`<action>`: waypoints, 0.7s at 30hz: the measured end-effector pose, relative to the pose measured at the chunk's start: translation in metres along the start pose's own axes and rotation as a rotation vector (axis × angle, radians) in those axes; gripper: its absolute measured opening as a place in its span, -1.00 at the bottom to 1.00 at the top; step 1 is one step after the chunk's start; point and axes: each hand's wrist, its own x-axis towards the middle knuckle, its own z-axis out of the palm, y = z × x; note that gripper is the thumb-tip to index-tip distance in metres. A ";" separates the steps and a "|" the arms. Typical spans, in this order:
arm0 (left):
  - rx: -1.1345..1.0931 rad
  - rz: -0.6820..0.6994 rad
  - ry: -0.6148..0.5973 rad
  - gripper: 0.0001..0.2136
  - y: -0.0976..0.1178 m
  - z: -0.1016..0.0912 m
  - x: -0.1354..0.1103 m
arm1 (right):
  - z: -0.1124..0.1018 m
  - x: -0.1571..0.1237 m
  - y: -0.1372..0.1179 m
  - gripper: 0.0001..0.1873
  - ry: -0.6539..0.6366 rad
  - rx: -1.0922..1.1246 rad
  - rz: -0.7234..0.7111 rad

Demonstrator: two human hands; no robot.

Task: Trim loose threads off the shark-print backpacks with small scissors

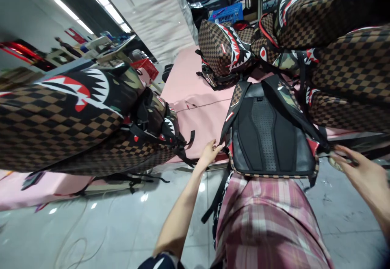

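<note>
In front of me a backpack [269, 135] rests at the table's near edge against the pink plaid cloth at my front. Its black padded back panel faces up, with checkered edging and two shoulder straps. My left hand [210, 153] pinches at the lower end of the left shoulder strap [229, 116]. Out to the right, my right hand [355, 164] closes on the black end of the right shoulder strap [313, 129]. A small pale object shows under the right fingers, too unclear to name. A loose webbing strap [213, 204] hangs below the bag on the left.
Pink-topped tables [195, 98] carry brown-checkered backpacks with shark-mouth prints: a large stack [61, 131] on the left, several more [350, 70] on the right. Small red-handled snips [191, 105] lie on the table. A blue crate [227, 14] stands behind. Cords lie on the floor.
</note>
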 end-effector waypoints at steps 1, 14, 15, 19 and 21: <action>-0.018 0.005 0.011 -0.87 0.004 0.010 0.008 | 0.002 0.011 -0.020 -0.36 -0.017 -0.087 -0.074; -1.013 -0.177 -0.184 -0.69 0.074 0.049 0.016 | 0.029 0.063 -0.033 -0.30 -0.127 -0.077 -0.024; -1.021 -0.178 -0.186 -0.68 0.073 0.049 0.016 | 0.029 0.066 -0.029 -0.33 -0.121 -0.032 -0.009; -1.030 -0.194 -0.175 -0.68 0.074 0.048 0.016 | 0.037 0.078 -0.012 -0.34 -0.174 0.049 0.021; -1.029 -0.209 -0.155 -0.69 0.077 0.048 0.016 | 0.041 0.083 -0.006 -0.35 -0.205 0.096 0.014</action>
